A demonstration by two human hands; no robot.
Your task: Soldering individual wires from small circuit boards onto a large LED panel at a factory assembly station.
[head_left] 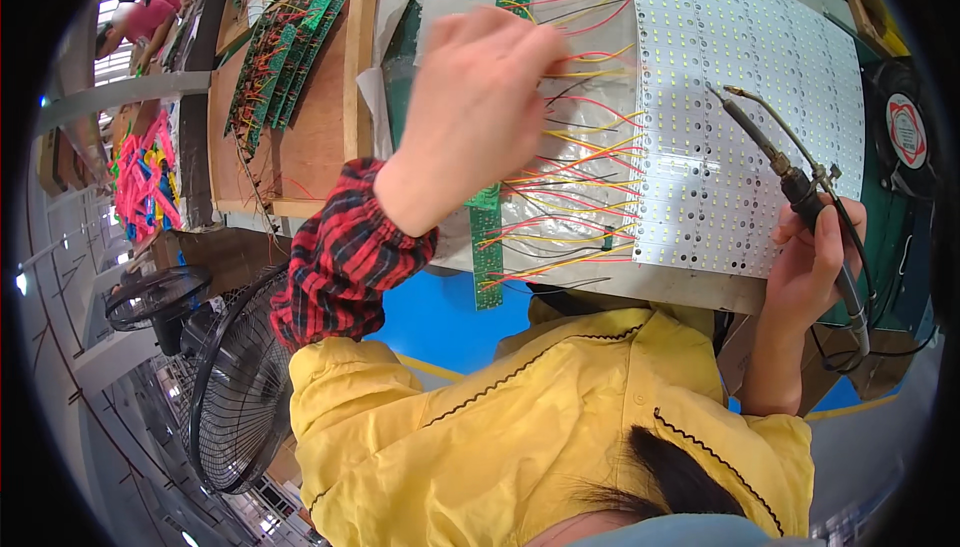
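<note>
My right hand is wrapped round the dark handle of a soldering iron. A thin curved feed tube runs beside the iron, whose tip hovers over a white LED panel with rows of small lights. Above a narrow green circuit board is my left hand, its fingers curled together near the wires and hiding part of the board. Whether a wire is pinched in them cannot be made out. Red, yellow and black wires stretch between the green board and the panel's left edge.
At the right edge stands a black spool with a round label. Several wired green boards lean in a wooden tray on the left. Beyond are pink, yellow and blue strips, black fans and another person.
</note>
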